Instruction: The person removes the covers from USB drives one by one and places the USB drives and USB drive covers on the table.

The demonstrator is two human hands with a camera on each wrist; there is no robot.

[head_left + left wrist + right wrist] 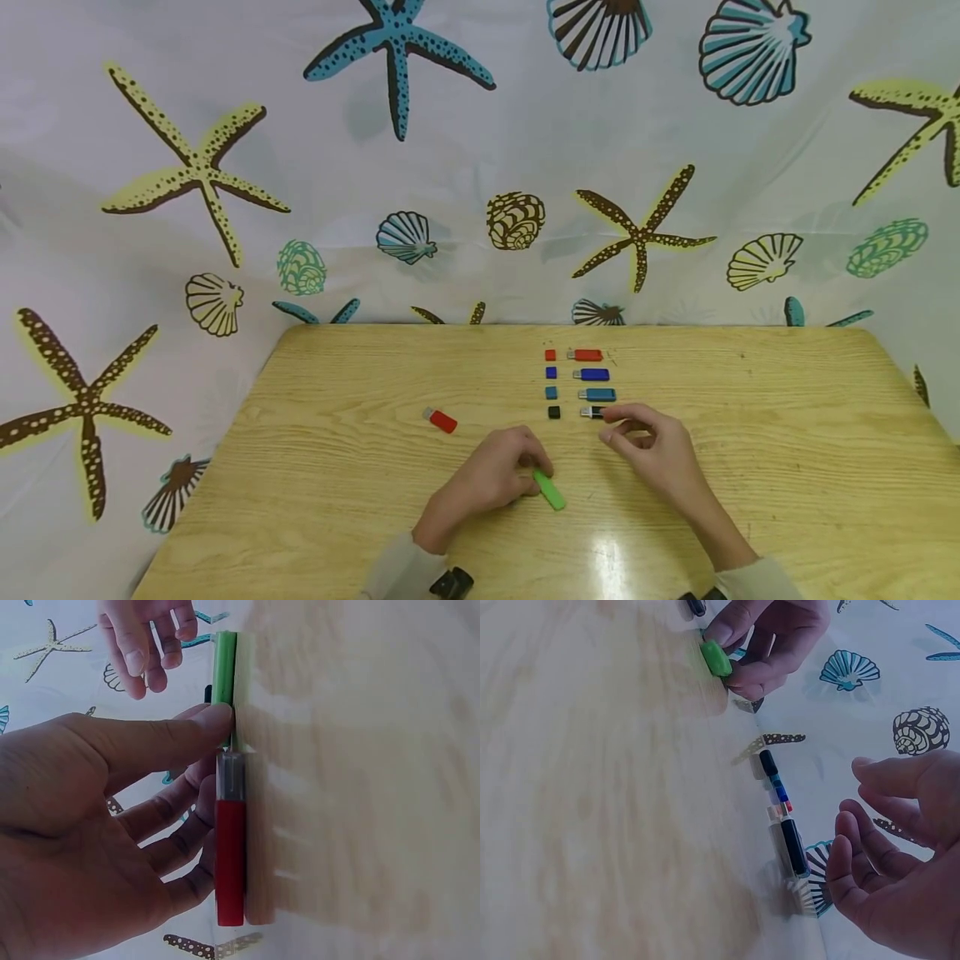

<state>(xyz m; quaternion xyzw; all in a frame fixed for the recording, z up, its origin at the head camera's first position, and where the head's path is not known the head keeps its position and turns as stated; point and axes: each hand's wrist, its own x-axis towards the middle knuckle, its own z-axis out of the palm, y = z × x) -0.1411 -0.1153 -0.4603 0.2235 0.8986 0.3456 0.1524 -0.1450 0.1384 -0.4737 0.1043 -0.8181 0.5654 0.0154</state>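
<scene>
My left hand (498,471) pinches a green USB stick (549,490) between thumb and fingers, low over the table. In the left wrist view the thumb lies across the green stick (223,671). My right hand (654,446) hovers by a black USB stick (594,412), its fingers loosely bent. The right wrist view shows that hand (911,859) with nothing in it, beside the black stick (795,847). Left of the black stick lies a small black cap (554,412). A red USB stick (442,421) with its metal plug bare lies beyond my left hand.
Farther back, red (588,355), blue (592,375) and light blue (598,394) USB sticks lie in a column. Matching red (551,355), blue (551,372) and light blue (551,392) caps sit to their left. A patterned curtain (450,167) hangs behind the wooden table (322,500).
</scene>
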